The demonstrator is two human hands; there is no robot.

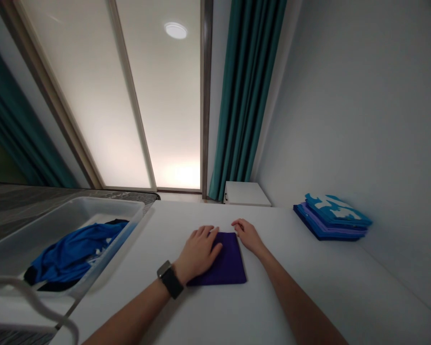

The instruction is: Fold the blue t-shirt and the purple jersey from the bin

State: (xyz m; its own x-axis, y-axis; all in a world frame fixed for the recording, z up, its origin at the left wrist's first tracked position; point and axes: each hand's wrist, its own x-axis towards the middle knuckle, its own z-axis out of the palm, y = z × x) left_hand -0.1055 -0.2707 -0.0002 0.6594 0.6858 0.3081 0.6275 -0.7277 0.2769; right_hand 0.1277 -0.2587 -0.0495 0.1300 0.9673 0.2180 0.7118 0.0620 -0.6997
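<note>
A dark purple folded cloth (227,263) lies flat on the white table in front of me, shaped into a neat rectangle. My left hand (199,253), with a dark watch (170,280) on its wrist, rests flat across the left part of the cloth, fingers stretched and thumb apart. Just past the cloth's far right corner is my right hand (249,235). Its fingers are curled in, and I see nothing between them. The cloth's left edge is mostly hidden under my left hand.
A clear plastic bin (138,211) at the left holds crumpled blue and black clothes (72,254). To the right, against the wall, is a stack of folded blue and purple clothes (334,218). A grey cable-like curve (32,299) crosses the lower left. A white cabinet (247,193) stands beyond the table (215,316).
</note>
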